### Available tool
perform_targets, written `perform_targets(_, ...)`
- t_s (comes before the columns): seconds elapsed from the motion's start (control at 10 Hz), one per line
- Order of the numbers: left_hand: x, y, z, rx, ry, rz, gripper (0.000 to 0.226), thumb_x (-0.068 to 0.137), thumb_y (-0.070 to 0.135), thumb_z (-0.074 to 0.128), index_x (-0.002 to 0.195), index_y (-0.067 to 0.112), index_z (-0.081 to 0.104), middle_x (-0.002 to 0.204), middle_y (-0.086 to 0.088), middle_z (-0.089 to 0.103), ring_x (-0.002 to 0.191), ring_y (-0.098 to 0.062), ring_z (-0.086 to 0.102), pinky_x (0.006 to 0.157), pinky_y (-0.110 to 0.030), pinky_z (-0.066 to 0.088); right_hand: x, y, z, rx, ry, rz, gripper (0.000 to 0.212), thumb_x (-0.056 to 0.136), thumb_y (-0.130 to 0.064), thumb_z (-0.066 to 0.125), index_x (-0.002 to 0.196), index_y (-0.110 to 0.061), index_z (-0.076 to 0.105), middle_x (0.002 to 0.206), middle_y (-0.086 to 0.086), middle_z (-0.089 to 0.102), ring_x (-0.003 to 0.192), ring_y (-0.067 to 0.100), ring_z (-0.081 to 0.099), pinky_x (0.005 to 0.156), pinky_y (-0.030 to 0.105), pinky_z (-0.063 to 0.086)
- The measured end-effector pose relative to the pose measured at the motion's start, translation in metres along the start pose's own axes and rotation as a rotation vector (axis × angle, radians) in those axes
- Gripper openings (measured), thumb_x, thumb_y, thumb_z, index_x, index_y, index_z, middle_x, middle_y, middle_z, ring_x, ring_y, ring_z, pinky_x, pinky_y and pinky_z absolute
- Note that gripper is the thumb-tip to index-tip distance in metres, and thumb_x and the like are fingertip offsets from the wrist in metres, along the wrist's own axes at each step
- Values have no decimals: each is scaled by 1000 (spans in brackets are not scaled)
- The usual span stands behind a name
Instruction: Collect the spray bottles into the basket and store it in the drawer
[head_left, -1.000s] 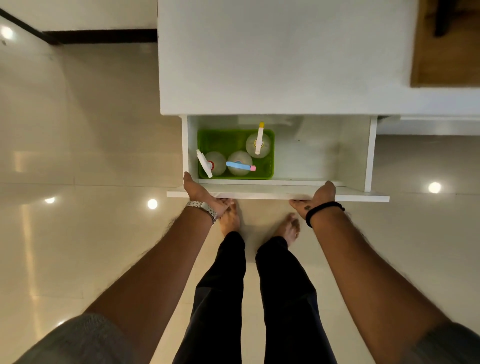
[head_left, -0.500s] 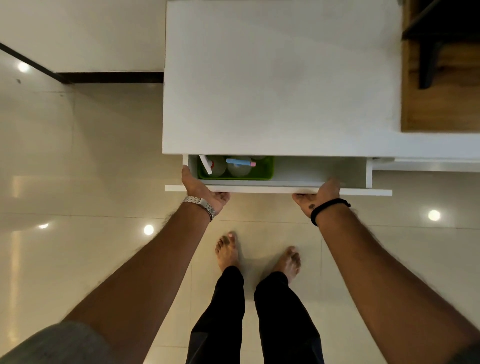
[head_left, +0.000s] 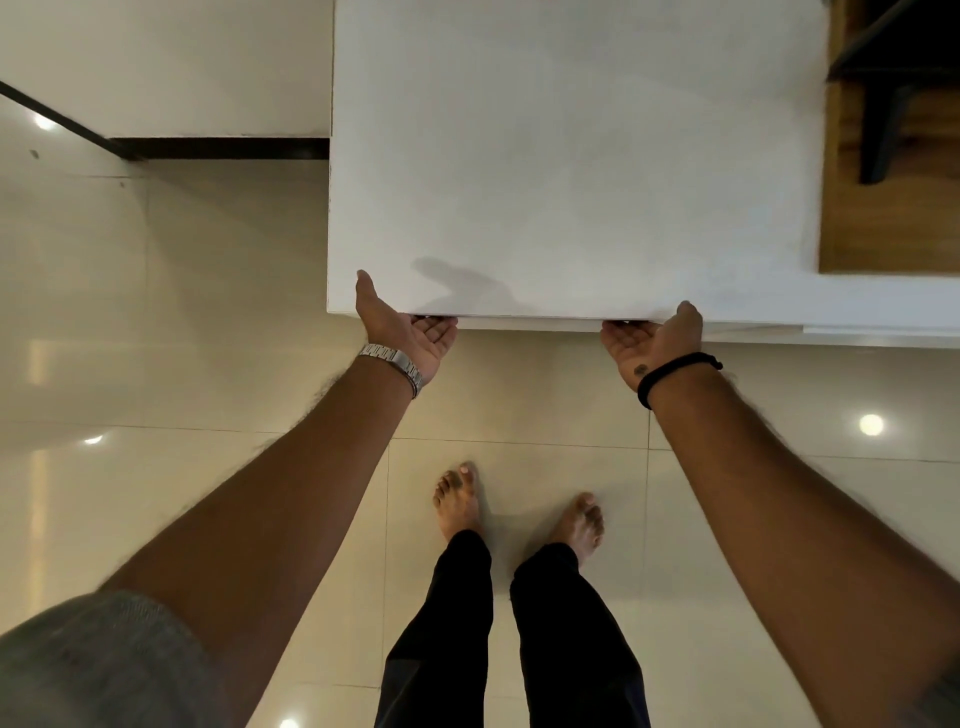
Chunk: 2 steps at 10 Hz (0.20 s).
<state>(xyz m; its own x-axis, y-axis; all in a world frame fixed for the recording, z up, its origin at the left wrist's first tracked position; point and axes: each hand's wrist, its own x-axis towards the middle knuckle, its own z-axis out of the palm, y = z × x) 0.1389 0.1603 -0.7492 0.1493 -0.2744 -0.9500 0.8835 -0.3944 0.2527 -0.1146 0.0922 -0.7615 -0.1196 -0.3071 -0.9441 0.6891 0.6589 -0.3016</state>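
The white drawer front (head_left: 530, 324) shows only as a thin strip under the edge of the white cabinet top (head_left: 571, 156); the drawer is pushed in. The green basket and the spray bottles are hidden inside it. My left hand (head_left: 402, 327), with a metal watch on the wrist, is at the left end of the drawer front, thumb up on the cabinet edge and fingers tucked out of sight below. My right hand (head_left: 652, 338), with a black wristband, holds the right end the same way.
Glossy beige floor tiles (head_left: 156, 312) spread left and below. My bare feet (head_left: 457, 499) stand a step back from the cabinet. A wooden surface with a dark furniture leg (head_left: 883, 130) lies at the upper right. A dark skirting (head_left: 218, 148) runs along the wall.
The drawer slid in from wide open to closed, and the basket with the bottles went out of sight. Both hands moved forward with the drawer front, and the feet now stand farther back.
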Motion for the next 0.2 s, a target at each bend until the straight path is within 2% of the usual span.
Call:
perform_targets(0.1,2,-1,-2,21,-20,2,100,85,81,34,140,-1,50,136,-23,59,124,-35,59,111,-43,45,0,3,-1,-50,-14,-2,65,106,-49,36,142,4,44,142,23,53,129,36,55,111,46,42)
perform_targets(0.2,0,-6,-6,269,18,49,94,89,80,28,135,2,53,132,-16,60,120,-29,61,104,-38,48,-3,10,-5,-314,14,-30,66,105,-52,36,139,3,48,136,23,59,115,31,61,103,43,47)
